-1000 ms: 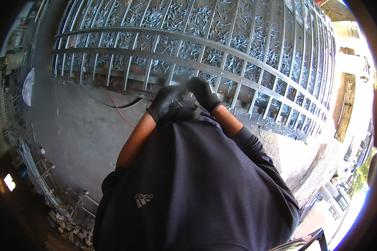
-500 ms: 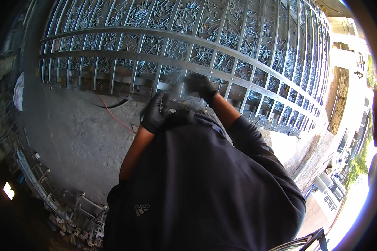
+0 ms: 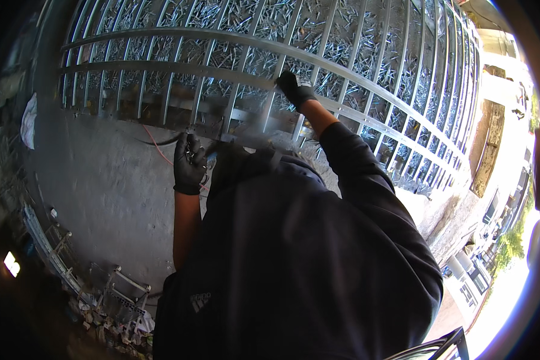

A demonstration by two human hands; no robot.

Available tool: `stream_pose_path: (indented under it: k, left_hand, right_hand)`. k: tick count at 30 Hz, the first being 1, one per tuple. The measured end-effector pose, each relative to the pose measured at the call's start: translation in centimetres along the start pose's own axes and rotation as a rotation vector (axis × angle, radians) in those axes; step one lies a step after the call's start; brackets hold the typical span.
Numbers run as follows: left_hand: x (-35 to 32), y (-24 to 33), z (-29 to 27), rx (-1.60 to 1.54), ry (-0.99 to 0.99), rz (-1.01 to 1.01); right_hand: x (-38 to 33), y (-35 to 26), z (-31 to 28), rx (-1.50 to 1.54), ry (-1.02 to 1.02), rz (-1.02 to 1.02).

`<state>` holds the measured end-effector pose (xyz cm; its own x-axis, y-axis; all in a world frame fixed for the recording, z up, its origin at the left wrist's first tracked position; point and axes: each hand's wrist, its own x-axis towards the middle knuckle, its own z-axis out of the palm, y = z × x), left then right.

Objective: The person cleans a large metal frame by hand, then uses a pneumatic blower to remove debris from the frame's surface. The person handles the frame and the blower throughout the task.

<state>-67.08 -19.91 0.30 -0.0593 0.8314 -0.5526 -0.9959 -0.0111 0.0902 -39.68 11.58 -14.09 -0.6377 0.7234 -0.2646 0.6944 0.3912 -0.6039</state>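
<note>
Seemingly cupped against spilling, left hand [image 3: 191,168] holds small metal pieces [image 3: 190,157], fingers curled round them, just short of frame [image 3: 180,67]; right hand [image 3: 295,91] over frame's near crossbar [image 3: 234,74], arm extended for reach; fingers bunched, pinch cannot be told; loose slivers [image 3: 274,27] beneath frame.

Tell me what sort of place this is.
Probably a metalworking shop or yard: a large barred metal frame, many small metal pieces seen through it, and a grey floor alongside.
</note>
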Motion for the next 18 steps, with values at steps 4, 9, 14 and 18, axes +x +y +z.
stream_pose_path:
  k: [4, 9, 14, 18]
  left_hand:
    - [-1.9, 0.8, -1.6, -0.068, 0.037, 0.035]
    - [-3.0, 0.8, -2.3, -0.041, -0.023, 0.057]
    - [-3.2, 0.9, -2.5, 0.002, 0.060, 0.054]
    - [-3.6, 1.1, -2.2, 0.033, 0.097, 0.051]
  right_hand:
    - [-0.3, -2.4, -1.5, -0.130, 0.047, -0.087]
    - [0.0, -5.3, -1.6, -0.476, -0.150, -0.195]
    - [1.5, -7.3, -3.0, -0.513, -0.281, -0.078]
    - [-1.4, -8.9, -2.6, -0.303, 0.091, -0.196]
